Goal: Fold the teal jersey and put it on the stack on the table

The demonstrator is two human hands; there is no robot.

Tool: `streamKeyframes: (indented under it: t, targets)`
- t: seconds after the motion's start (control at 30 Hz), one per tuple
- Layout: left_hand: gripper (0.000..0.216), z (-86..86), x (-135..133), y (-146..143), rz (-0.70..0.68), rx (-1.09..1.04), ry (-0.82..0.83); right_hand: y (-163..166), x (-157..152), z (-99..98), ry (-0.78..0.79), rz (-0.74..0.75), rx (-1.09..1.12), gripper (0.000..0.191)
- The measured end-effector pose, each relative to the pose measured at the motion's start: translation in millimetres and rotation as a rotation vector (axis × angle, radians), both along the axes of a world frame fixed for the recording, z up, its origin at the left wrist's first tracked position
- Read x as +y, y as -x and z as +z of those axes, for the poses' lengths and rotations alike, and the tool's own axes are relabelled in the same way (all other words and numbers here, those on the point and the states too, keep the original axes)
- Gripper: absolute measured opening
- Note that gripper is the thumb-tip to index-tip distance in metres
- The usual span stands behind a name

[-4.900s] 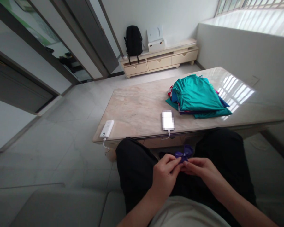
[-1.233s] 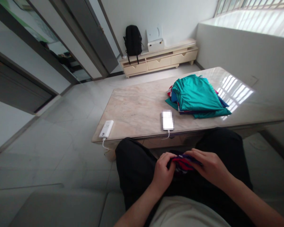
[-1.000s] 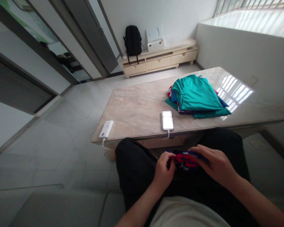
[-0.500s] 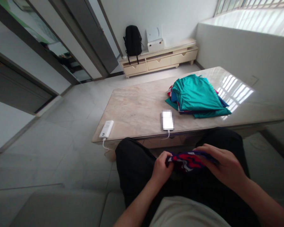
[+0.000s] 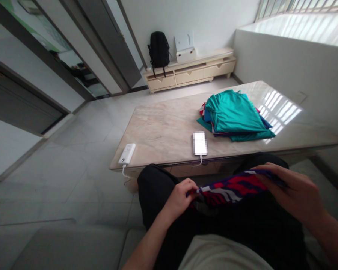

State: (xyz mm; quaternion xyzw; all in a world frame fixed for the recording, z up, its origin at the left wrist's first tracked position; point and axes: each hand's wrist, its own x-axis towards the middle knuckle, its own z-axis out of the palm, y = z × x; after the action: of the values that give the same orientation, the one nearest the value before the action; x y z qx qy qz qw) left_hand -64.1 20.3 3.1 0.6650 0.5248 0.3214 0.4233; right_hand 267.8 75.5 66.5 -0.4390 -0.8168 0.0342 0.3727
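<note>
I sit with a red, white and dark blue patterned cloth stretched across my lap. My left hand pinches its left end above my left thigh. My right hand grips the right end, out over my right knee. The cloth runs taut between the two hands, over my black trousers. Ahead on the marble table lies a folded pile of clothes with a teal garment on top.
A phone lies near the table's front edge with a cable hanging down. A white power bank sits at the front left corner. A low cabinet with a black backpack and white box stands against the far wall.
The small bunched cloth between my fingers has been pulled open. My hands have moved apart, the right one far to the right, and the cloth now spans my lap.
</note>
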Motion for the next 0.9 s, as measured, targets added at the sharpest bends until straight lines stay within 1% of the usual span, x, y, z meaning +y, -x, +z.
streamKeyframes:
  t: [0.07,0.13,0.23,0.33,0.43,0.57,0.63,0.73,0.83,0.9]
  targets:
    - [0.011,10.4,1.5,5.6,-0.067,0.007,0.023,-9.5,1.5,3.4,-0.026,-0.036,-0.042,0.02]
    - [0.016,14.3,2.1,7.7,-0.087,0.041,0.06,-17.1,2.7,5.7,-0.028,-0.048,-0.058,0.02]
    - [0.014,13.5,2.0,6.0,-0.029,0.103,0.092,-24.3,5.2,5.4,-0.004,-0.061,-0.078,0.021]
    - [0.012,13.5,1.3,3.0,0.032,0.133,0.082,-27.1,9.4,2.3,0.003,-0.088,-0.076,0.025]
    - [0.014,15.2,0.3,2.6,0.029,0.146,0.048,-27.0,14.3,1.8,-0.027,-0.088,-0.021,0.028]
    - [0.011,11.6,-1.5,6.0,-0.001,0.137,0.019,-24.6,17.4,7.5,0.026,-0.117,0.041,0.022]
    - [0.013,7.8,-2.8,7.9,0.005,0.13,0.039,-24.0,17.2,9.7,0.074,-0.178,0.073,0.023]
    - [0.012,3.9,-5.1,9.6,0.061,0.158,0.069,-25.6,17.1,8.7,0.128,-0.322,0.088,0.03]
    - [0.011,4.5,-6.9,10.0,0.118,0.184,0.042,-30.8,19.3,3.8,0.116,-0.478,0.047,0.039]
    - [0.01,8.1,-8.0,10.9,0.135,0.216,0.014,-36.6,21.9,0.1,0.097,-0.537,0.029,0.044]
